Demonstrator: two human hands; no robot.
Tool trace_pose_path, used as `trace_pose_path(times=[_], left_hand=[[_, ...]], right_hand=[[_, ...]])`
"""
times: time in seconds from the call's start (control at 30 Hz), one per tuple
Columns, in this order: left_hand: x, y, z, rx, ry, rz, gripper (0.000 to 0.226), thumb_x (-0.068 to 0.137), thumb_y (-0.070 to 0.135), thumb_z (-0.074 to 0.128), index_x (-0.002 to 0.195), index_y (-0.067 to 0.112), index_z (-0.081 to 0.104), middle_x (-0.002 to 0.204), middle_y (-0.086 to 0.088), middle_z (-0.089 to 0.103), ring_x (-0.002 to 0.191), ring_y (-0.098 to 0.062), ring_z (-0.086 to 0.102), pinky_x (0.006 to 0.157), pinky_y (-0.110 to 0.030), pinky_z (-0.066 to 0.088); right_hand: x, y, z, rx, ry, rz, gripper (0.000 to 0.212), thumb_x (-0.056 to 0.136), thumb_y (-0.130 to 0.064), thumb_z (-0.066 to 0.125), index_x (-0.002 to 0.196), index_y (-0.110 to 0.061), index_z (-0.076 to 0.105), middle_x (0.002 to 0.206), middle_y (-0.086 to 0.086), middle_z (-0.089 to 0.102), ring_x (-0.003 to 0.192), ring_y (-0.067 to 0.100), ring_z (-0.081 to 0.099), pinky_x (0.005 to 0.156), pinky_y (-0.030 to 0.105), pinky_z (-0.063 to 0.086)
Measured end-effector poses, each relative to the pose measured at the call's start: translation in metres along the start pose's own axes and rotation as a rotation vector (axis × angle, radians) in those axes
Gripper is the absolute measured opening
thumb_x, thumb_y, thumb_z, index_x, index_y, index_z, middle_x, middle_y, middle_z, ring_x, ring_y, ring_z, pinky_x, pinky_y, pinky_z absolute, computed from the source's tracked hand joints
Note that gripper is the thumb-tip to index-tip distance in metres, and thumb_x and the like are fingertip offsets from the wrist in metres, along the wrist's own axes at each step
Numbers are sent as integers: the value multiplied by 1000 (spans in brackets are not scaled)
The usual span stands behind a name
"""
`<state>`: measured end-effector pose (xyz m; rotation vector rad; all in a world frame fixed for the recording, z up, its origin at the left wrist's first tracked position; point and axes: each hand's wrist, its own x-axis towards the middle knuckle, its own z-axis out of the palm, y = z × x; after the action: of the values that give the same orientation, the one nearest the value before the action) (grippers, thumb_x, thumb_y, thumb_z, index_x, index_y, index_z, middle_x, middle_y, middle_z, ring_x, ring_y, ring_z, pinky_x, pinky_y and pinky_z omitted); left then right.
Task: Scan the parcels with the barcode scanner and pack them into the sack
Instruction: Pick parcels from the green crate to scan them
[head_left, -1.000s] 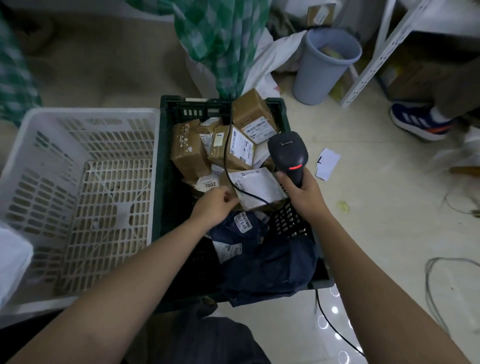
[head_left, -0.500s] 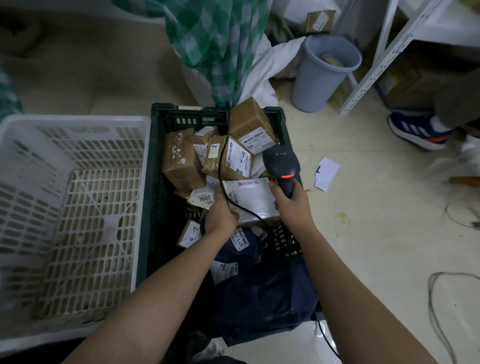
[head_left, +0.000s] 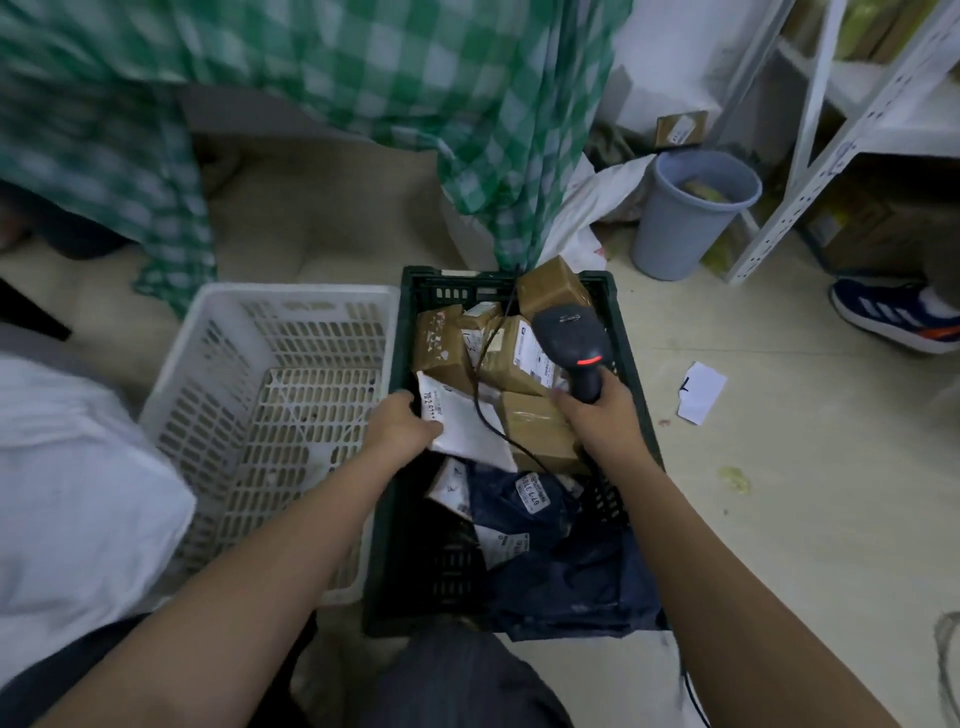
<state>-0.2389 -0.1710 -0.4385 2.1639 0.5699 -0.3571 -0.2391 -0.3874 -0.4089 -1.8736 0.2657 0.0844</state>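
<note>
With the left hand (head_left: 402, 426) pinching the white mailer (head_left: 457, 423) and the right hand (head_left: 597, 415) gripping the barcode scanner (head_left: 571, 343), its cable (head_left: 485, 410) at six o'clock could snag.

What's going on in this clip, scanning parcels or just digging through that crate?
A person is working through a dark green crate of parcels. The left hand grips a white mailer at its edge, lifting it off the pile. The right hand holds the barcode scanner by its handle above the brown boxes, its red light on. A white basket stands beside the crate. Dark blue bags lie at the crate's near end.
</note>
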Motion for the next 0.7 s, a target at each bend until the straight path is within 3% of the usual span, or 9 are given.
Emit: trace_pose_path(times=[0.1,0.17,0.23,0.3,0.4,0.5,0.57,0.63,0.7], left_hand=[[-15,1,-48,-71,74,67,54,80,8,67,133,3,53,119,-15,65,104,-26,62,77,-25,43],[-29,2,-79,-125,134,148,42,80,3,67,121,3,62,108,-11,68,92,-22,63,71,-24,45],[-45,2,-107,-126,207,252,34,80,2,67,114,6,67,101,-9,71,85,-20,64,74,-27,50],[-63,-1,-130,-33,289,403,27,81,6,68,107,11,71,94,-7,72,84,-22,66,76,-32,52],[-86,-15,-151,210,435,718,17,82,9,70,98,13,73,86,-4,67,80,-24,63,71,-37,51],[-96,-38,-160,342,548,949,18,77,5,75,93,11,73,85,-3,64,81,-26,59,66,-42,52],[-97,-45,-158,299,574,920,25,75,15,81,98,14,72,97,0,61,95,-22,51,75,-41,51],[-100,-52,-162,126,523,697,54,72,34,82,121,22,63,122,5,44,115,-12,33,98,-34,39],[-101,-53,-170,-168,414,426,76,76,42,77,141,24,41,135,8,31,125,-9,29,106,-34,30]], right_hand=[[-14,-32,28,27,-109,-11,17,83,-11,72,84,-14,55,68,2,52,57,12,46,52,24,38],[-25,-59,51,86,-148,-6,19,83,-13,74,80,-17,55,67,4,56,52,10,52,52,26,41],[-37,-88,77,196,-177,-21,16,83,-16,74,85,-18,58,75,7,63,58,9,63,59,34,51],[-46,-112,101,285,-153,-39,22,82,-25,76,96,-15,63,87,7,69,75,15,68,75,40,57],[-61,-138,128,355,-94,4,42,76,-43,79,103,-16,62,93,3,68,81,17,68,78,35,56],[-78,-144,147,460,-41,78,40,74,-32,82,101,-18,57,91,0,66,87,21,64,86,39,53],[-81,-136,147,505,-23,105,40,75,-16,81,107,-11,58,95,2,68,92,23,65,92,43,52],[-83,-128,151,514,-52,113,44,74,-10,80,114,-7,62,103,6,71,96,26,68,94,47,52],[-81,-125,152,511,-90,94,40,75,-7,79,111,-6,64,104,10,72,97,29,69,92,46,54]])
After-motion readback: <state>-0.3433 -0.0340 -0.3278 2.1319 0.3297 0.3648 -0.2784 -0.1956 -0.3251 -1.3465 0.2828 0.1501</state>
